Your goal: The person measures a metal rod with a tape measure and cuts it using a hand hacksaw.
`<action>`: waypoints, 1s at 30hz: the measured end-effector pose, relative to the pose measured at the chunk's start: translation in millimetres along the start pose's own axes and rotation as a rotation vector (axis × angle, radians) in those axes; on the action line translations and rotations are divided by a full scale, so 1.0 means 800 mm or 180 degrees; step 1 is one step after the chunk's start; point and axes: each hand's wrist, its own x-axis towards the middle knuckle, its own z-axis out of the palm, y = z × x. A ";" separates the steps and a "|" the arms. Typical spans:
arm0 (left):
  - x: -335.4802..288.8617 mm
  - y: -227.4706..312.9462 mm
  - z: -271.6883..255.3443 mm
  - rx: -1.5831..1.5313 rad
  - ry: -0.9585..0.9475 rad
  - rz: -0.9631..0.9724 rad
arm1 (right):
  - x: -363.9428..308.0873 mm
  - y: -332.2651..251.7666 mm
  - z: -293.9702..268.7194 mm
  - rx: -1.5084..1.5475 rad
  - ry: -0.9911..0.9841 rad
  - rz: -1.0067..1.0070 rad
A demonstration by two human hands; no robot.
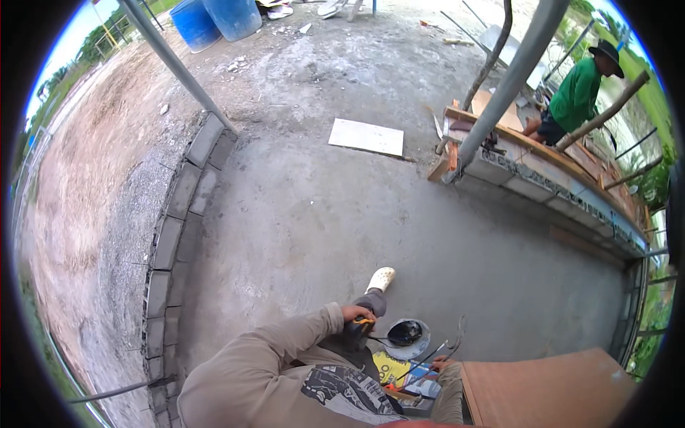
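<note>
My left hand point(352, 312) is closed round a black-and-orange tool point(362, 325), held over my leg; its exact kind does not show. A thin dark rod reaches from near it towards a round grey bucket point(416, 351) with something black inside. My right hand point(441, 362) is low on the right, its fingers curled beside thin dark bars point(423, 362) and a bent wire point(460, 330). What those fingers hold is too small to make out. Below the bars lies a yellow-and-blue bag point(389, 367), with a small orange piece point(390, 387) over it.
A brown board point(549, 389) stands close at my right. Low block walls run along the left point(165, 246) and right point(528, 184). A white panel point(366, 137) lies on the concrete floor ahead. Beyond the right wall is a person in green point(573, 100). Metal posts point(510, 78) rise nearby; blue barrels point(232, 16) stand far left.
</note>
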 end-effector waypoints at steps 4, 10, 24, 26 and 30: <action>-0.157 0.042 -0.094 -0.1865 0.1658 0.0519 | 0.049 -0.061 0.043 0.0128 -0.0661 0.0399; -0.308 -0.080 -0.282 -0.1808 0.2882 0.1199 | 0.103 -0.168 0.086 -0.0833 -0.0693 0.0656; -0.294 0.345 -0.370 -0.0583 0.3029 0.0834 | 0.340 -0.563 0.201 -0.4099 0.0312 -0.0033; -0.290 0.419 -0.391 -0.0464 0.2997 0.1050 | 0.192 -0.700 0.276 -0.3347 0.0706 -0.0303; -0.266 0.554 -0.448 -0.0270 0.2838 0.1137 | 0.220 -0.842 0.344 -0.3397 0.0714 -0.0668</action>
